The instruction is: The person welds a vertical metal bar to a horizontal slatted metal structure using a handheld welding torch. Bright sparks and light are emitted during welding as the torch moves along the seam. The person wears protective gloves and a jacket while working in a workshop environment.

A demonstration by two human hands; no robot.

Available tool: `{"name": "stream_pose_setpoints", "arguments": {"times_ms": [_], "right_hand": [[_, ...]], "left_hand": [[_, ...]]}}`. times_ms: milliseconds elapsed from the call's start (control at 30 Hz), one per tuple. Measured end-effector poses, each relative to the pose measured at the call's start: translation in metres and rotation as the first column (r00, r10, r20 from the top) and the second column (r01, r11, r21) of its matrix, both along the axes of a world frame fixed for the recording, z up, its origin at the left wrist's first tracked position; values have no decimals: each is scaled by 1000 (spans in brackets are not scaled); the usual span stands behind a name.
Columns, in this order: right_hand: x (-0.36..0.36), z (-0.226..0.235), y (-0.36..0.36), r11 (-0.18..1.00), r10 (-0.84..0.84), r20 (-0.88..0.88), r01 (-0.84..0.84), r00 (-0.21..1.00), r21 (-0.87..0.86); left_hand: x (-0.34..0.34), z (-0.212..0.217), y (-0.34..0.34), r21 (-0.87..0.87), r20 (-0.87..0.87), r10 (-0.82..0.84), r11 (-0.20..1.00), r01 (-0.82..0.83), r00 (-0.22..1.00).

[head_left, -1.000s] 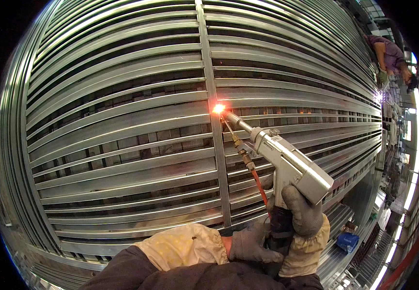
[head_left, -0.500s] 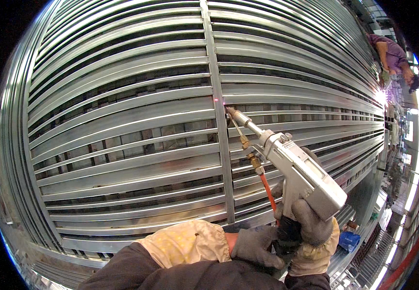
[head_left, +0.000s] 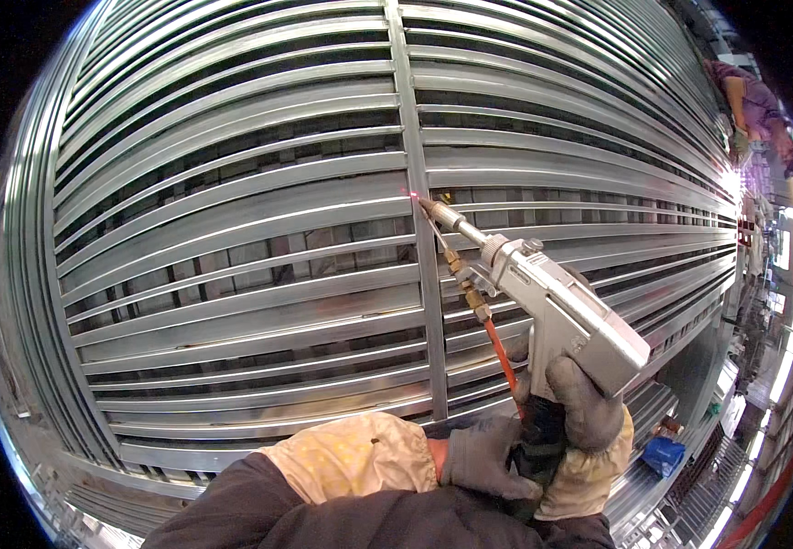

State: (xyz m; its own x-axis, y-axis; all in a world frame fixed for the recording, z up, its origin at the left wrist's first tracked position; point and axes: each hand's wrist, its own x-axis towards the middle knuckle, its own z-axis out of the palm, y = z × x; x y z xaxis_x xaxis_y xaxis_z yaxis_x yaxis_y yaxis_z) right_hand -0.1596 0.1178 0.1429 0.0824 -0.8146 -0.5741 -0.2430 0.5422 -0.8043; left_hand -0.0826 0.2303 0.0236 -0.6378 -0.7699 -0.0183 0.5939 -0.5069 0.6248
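Observation:
My right hand (head_left: 587, 407), in a grey glove, grips a silver handheld welding gun (head_left: 561, 306) by its handle. The gun's nozzle tip (head_left: 426, 206) touches or nearly touches the upright metal bar (head_left: 422, 265), and small pink light spots fall there. A thin wire guide with brass fittings (head_left: 470, 288) runs under the barrel into an orange hose (head_left: 501, 352). My left hand (head_left: 481, 457), also grey-gloved, is closed round the black wrapped cable (head_left: 540, 448) below the handle. The fingers' far side is hidden.
A wide frame of parallel silver metal slats (head_left: 250, 311) fills the space before me. At the far right another person in a purple top (head_left: 762, 119) bends over a bright welding glare (head_left: 738, 183). A blue packet (head_left: 663, 456) lies at the lower right.
The gun's tip has shifted slightly left onto the upright bar, and the pink spots have moved with it. Both hands keep their grips. The view has shifted a little.

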Motion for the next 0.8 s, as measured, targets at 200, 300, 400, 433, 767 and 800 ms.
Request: {"name": "stream_pose_setpoints", "arguments": {"times_ms": [200, 300, 400, 433, 767, 800], "right_hand": [[-1, -6, -8, 1000, 1, 152, -6, 988, 28], [1, -2, -10, 998, 21, 91, -27, 996, 61], [2, -7, -8, 1000, 9, 132, -8, 991, -7], [0, -6, -8, 1000, 1, 140, -5, 990, 27], [-18, -17, -1, 999, 21, -65, -23, 998, -23], [-17, -17, 0, 999, 15, -77, -18, 997, -39]], "left_hand": [[1, 1, -3, 18, -6, -11, 1000, 11, 1000], [3, 3, -7, -3, -29, 49, 999, -49, 998], [3, -3, -6, -36, 91, -137, 989, 140, 986], [4, -4, -7, -16, 107, -205, 978, 208, 973], [12, 1, -14, -129, 185, -135, 979, 160, 973], [12, 2, -14, -119, 179, -133, 981, 156, 975]]}}
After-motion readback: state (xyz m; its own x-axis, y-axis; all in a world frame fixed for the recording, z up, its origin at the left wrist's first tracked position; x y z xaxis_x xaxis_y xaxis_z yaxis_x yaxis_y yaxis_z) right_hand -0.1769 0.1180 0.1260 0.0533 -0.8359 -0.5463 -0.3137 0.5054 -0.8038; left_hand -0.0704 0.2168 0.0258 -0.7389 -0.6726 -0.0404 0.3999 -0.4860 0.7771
